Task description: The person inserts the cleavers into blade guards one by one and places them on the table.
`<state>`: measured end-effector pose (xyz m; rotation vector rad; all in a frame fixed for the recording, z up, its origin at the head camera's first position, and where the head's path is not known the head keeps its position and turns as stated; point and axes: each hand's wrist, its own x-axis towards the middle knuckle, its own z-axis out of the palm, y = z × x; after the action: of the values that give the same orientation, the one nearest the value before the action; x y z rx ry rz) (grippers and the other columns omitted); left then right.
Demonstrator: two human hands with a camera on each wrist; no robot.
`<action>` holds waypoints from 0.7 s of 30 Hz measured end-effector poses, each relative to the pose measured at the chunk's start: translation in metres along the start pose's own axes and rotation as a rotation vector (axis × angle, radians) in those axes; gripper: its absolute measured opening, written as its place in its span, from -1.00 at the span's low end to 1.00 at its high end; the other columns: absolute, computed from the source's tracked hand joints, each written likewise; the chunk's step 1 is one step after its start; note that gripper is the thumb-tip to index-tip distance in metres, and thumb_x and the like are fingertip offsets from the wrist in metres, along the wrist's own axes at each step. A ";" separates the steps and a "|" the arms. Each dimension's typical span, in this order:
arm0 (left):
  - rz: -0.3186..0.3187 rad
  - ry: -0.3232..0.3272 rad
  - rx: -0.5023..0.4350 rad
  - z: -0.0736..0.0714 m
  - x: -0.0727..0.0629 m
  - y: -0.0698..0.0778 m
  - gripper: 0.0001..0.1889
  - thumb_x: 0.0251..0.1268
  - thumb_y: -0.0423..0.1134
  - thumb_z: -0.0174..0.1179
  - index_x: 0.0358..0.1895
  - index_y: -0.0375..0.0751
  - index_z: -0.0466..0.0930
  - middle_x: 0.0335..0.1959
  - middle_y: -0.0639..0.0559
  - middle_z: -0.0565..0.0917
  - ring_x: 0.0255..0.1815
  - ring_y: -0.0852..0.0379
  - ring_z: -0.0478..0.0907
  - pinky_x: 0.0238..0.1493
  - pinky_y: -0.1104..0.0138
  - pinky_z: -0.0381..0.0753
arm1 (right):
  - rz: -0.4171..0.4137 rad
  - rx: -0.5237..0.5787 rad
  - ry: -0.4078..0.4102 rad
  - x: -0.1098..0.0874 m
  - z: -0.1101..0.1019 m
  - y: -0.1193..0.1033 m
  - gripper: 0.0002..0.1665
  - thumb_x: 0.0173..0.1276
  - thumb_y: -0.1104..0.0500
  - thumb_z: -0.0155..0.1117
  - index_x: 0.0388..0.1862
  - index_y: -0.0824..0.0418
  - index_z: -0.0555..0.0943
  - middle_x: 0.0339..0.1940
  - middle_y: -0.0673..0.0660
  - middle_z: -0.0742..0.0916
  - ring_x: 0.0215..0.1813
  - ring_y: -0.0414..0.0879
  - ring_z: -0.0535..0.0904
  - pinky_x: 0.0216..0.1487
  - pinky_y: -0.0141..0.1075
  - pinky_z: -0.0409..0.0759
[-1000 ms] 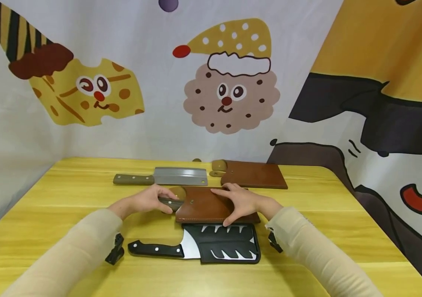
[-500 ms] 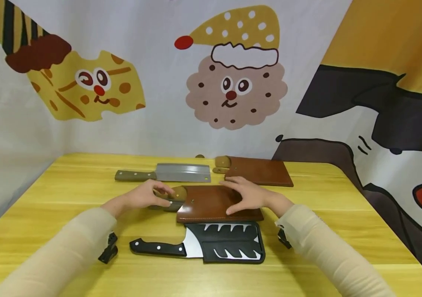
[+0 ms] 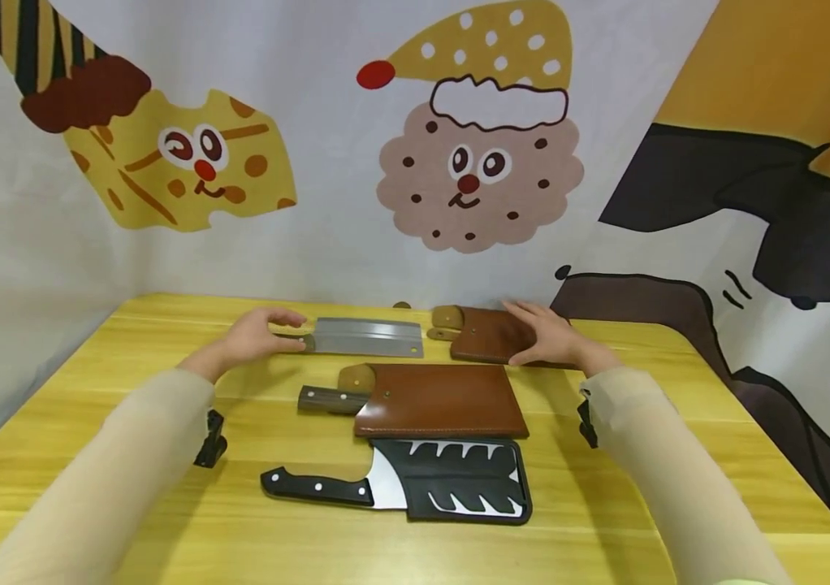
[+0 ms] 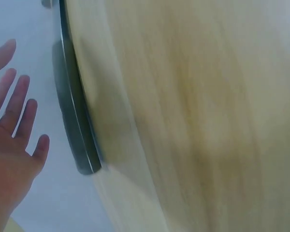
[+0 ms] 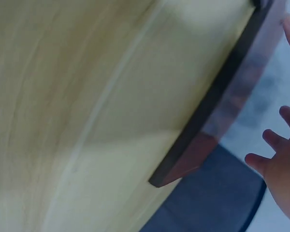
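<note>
A bare cleaver [image 3: 367, 337] lies at the back of the table, its blade to the right. My left hand [image 3: 257, 335] hovers at its handle, thumb and fingers apart; in the left wrist view the fingers are spread beside the cleaver handle [image 4: 73, 106], with a gap between. To the right lies a brown leather sheath [image 3: 484, 333] with a tan strap. My right hand [image 3: 550, 337] is over its right part, fingers spread, and the right wrist view has the fingertips [image 5: 257, 162] off the sheath's edge. Neither hand holds anything.
In the middle lies a second cleaver in a brown sheath [image 3: 444, 398], its dark wooden handle [image 3: 330, 399] sticking out left. Closer in is a black-handled knife [image 3: 320, 487] in a black-and-white cover [image 3: 469, 481]. A printed cloth [image 3: 342, 187] hangs behind the table [image 3: 130, 414].
My left hand has let go of the middle cleaver's handle and moved back to the bare cleaver's. My right hand has left the middle sheath for the back one.
</note>
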<state>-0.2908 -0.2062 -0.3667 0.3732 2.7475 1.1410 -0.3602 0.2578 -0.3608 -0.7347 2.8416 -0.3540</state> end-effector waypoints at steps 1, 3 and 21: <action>-0.011 0.003 0.009 -0.001 0.001 -0.002 -0.48 0.24 -0.19 0.21 0.23 -0.36 0.39 0.22 -0.36 0.41 0.26 -0.32 0.28 0.18 -0.12 0.32 | 0.010 0.006 -0.014 0.002 0.001 0.003 0.19 0.05 -0.11 0.44 0.51 0.19 -0.01 0.49 0.38 0.06 0.45 0.41 -0.10 0.28 0.39 -0.06; -0.032 0.003 0.013 -0.003 0.002 -0.007 -0.44 0.24 -0.20 0.21 0.26 -0.38 0.35 0.25 -0.37 0.38 0.29 -0.33 0.25 0.22 -0.13 0.29 | 0.028 0.016 -0.042 0.005 0.003 0.007 0.21 0.03 -0.13 0.44 0.50 0.21 -0.01 0.49 0.39 0.05 0.45 0.43 -0.12 0.28 0.39 -0.07; 0.035 -0.031 0.215 -0.009 0.007 -0.045 -0.58 0.10 -0.35 0.28 0.06 -0.44 0.54 0.07 -0.38 0.56 0.08 -0.30 0.46 0.12 -0.06 0.40 | 0.103 -0.087 -0.184 0.013 0.003 0.026 0.37 -0.14 -0.37 0.42 0.50 0.20 0.00 0.37 0.46 0.14 0.35 0.40 0.03 0.23 0.30 0.12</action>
<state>-0.3076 -0.2405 -0.3926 0.4622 2.8537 0.8408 -0.3823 0.2734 -0.3725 -0.5997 2.7203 -0.1398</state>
